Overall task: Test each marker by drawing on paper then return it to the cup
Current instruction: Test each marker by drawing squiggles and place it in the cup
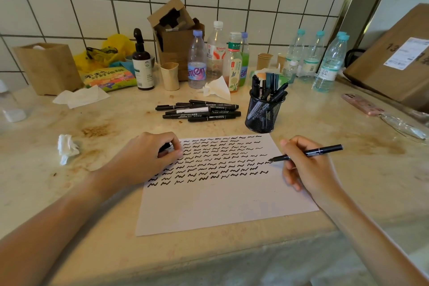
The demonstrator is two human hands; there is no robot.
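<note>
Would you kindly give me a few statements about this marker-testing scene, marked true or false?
1. The right hand holds a black marker with its tip on the white sheet of paper. True.
2. The black wire-mesh pen cup lies tipped over on its side. False: it stands upright beyond the paper, with markers in it.
3. A pile of black markers lies on the beige stone counter to the left of the cup. True.
4. The paper is blank. False: rows of black squiggles cover its upper part.
5. The left hand rests flat and open on the counter. False: it lies on the paper's left edge with fingers curled round a small dark object.
</note>
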